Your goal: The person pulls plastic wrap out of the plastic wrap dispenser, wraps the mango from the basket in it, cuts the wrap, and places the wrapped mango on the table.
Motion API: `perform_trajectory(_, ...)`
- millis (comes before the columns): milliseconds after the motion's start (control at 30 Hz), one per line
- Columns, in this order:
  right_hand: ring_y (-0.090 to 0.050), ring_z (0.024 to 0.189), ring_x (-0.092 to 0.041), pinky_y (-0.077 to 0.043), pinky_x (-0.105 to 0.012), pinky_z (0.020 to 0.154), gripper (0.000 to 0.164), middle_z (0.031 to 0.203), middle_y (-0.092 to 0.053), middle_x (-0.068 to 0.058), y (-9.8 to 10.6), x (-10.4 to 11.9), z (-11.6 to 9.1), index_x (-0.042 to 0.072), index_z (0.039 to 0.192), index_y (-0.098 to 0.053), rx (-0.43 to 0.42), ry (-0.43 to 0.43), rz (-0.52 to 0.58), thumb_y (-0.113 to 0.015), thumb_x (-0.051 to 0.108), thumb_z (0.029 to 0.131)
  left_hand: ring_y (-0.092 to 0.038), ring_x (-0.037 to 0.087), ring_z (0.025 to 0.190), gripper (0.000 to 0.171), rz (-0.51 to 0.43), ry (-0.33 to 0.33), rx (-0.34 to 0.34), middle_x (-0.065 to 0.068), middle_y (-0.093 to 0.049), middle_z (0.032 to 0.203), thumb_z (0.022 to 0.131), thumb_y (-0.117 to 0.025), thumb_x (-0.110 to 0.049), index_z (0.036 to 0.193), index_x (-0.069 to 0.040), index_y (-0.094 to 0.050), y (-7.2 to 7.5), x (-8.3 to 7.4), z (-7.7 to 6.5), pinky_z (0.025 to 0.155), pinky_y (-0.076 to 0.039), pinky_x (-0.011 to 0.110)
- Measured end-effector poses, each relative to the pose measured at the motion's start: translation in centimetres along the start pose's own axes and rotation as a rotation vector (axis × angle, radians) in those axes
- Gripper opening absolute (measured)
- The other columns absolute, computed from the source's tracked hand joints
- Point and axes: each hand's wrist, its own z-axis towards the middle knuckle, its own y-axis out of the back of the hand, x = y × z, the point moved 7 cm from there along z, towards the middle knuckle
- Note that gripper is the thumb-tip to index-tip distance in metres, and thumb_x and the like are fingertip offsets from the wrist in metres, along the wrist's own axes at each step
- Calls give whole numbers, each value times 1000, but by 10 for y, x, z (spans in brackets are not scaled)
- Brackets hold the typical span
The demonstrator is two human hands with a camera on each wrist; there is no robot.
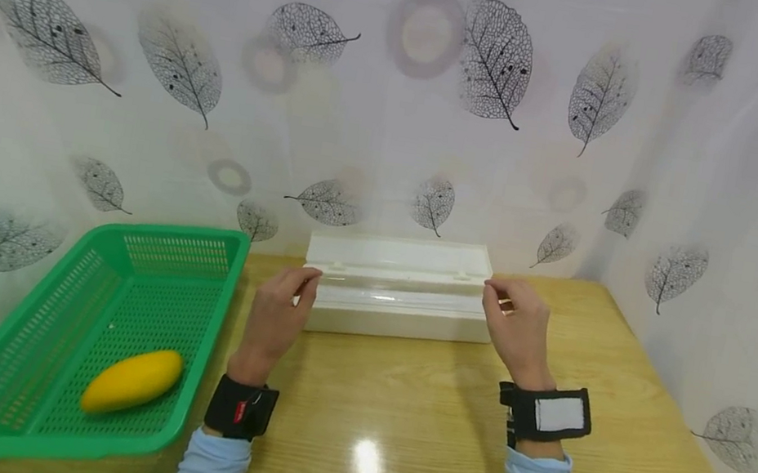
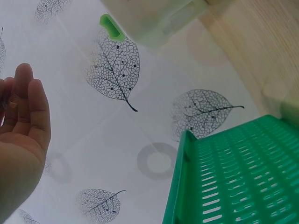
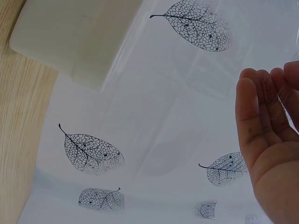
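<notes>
A long white cling film dispenser (image 1: 402, 325) lies on the table with its lid (image 1: 398, 254) raised at the back. Clear cling film (image 1: 384, 297) stretches across its front opening between my two hands. My left hand (image 1: 275, 319) pinches the film's left corner between thumb and fingers, near the box's left end. At the right end, my right hand (image 1: 519, 329) pinches the other corner the same way. Faint creases of the film show in the right wrist view beside the box end (image 3: 70, 42). A small green piece (image 2: 111, 28) sits at the box's end in the left wrist view.
A green plastic basket (image 1: 202, 374) stands on the left, holding a yellow mango (image 1: 133, 381). The wooden table (image 1: 397, 405) runs up to a leaf-printed curtain (image 1: 382, 121) behind the box, which also hangs along both sides.
</notes>
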Motion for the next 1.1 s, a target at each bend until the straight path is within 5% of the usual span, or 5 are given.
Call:
perform_trajectory(300,-64,75,-24,-47,-11,66,8,87,-70,-17,0,-3,-1,-5,93,-72,2,-6,-15,-66,-4,88,-63,23,72,10,7,8,-5,14,-68,86,92,-66,1,101,1,-71,-1,-1,-1,62,-52,38)
perform_trajectory(800,-65,74,-24,-54,-24,63,9,86,-70,-16,0,-2,-1,-6,94,-73,-1,9,-6,-66,-5,88,-63,23,72,9,-5,6,-13,14,-67,84,91,-67,3,99,3,-70,1,-2,-2,61,-53,38)
perform_trajectory(1100,-65,77,-24,-50,-15,66,10,88,-70,-16,1,-2,1,-4,96,-73,-1,15,6,-67,-5,88,-64,24,75,10,-6,7,8,14,-67,87,93,-66,1,102,2,-70,1,-1,2,63,-54,38)
